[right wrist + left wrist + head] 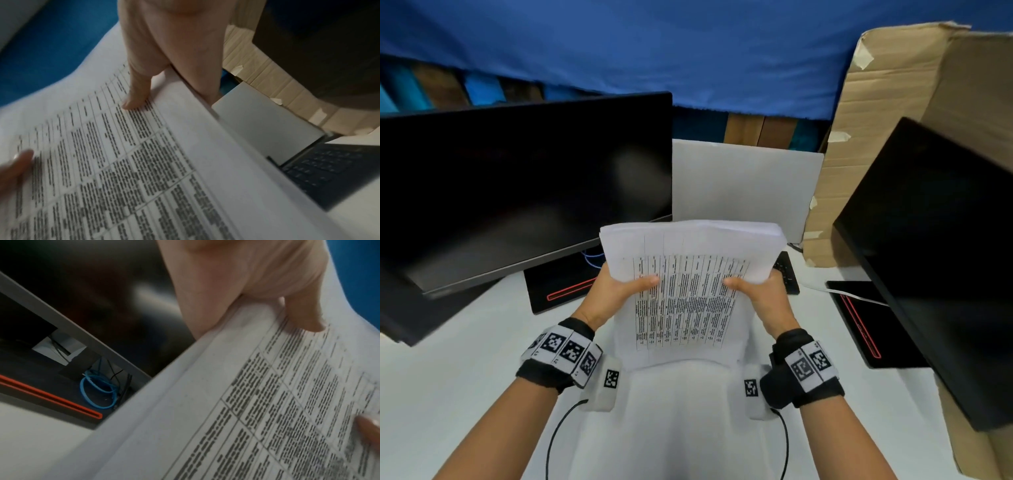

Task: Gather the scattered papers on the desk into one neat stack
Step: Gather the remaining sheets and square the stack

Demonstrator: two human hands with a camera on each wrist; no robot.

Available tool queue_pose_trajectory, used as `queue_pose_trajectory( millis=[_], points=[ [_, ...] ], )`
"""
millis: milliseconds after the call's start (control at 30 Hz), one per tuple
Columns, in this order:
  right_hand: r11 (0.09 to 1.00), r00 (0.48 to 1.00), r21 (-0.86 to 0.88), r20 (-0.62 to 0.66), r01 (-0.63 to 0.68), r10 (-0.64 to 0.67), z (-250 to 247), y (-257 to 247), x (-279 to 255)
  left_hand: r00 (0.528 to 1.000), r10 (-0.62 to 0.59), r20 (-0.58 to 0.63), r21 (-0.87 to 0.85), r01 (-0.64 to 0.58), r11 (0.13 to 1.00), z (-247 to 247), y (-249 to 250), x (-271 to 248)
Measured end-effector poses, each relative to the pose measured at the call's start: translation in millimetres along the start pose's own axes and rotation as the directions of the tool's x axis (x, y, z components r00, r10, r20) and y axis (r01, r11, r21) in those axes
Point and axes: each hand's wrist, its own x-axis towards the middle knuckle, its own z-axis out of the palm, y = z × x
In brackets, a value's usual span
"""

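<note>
A thick stack of white papers (688, 274), its top sheet printed with a table, stands tilted above the white desk (465, 377) in front of me. My left hand (619, 291) grips the stack's left edge, thumb on the top sheet and fingers behind. My right hand (756, 291) grips the right edge the same way. In the left wrist view my left hand (267, 293) clamps the papers (246, 418) with its thumb. In the right wrist view my right hand (164, 65) presses its thumb on the printed sheet of the papers (144, 162). The stack's bottom edge is near the desk; contact is unclear.
A dark monitor (517, 185) stands at the left, another monitor (935, 267) at the right. A black keyboard (787, 274) lies behind the papers, below a white board (746, 185). A cardboard box (876, 137) rises at the back right. Blue cable (98, 391) coils under the left monitor.
</note>
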Motion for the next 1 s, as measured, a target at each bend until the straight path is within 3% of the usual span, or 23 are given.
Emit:
queue_pose_trajectory(
  millis=[133,300,467,567,700,833,1000],
  points=[
    [0.994,0.995,0.038,0.005,0.103,-0.104,-7,-14,1,0.996,0.093,0.017,-0.047,-0.092,0.995,0,17,1],
    [0.993,0.993,0.030,-0.001,0.116,-0.116,-11,-14,2,0.991,0.126,0.035,-0.026,-0.125,0.992,1,20,1],
    [0.998,0.998,-0.004,0.030,0.060,-0.060,-10,-10,6,0.997,0.071,0.013,-0.028,-0.070,0.997,-4,13,4],
    [0.999,0.999,-0.011,0.015,0.040,-0.040,-3,-9,7,0.999,0.036,-0.009,0.063,-0.035,0.997,1,14,9],
    [0.986,0.981,-0.002,-0.101,0.164,-0.164,8,-31,12,0.984,0.139,-0.113,0.139,-0.123,0.983,10,32,19],
    [0.960,0.957,-0.036,-0.074,0.279,-0.281,17,-41,5,0.971,0.182,-0.152,0.079,-0.172,0.982,11,40,15],
    [0.998,1.000,-0.058,0.029,0.009,-0.007,18,2,-7,0.995,0.012,-0.094,0.068,-0.005,0.998,4,5,-3]
  ],
)
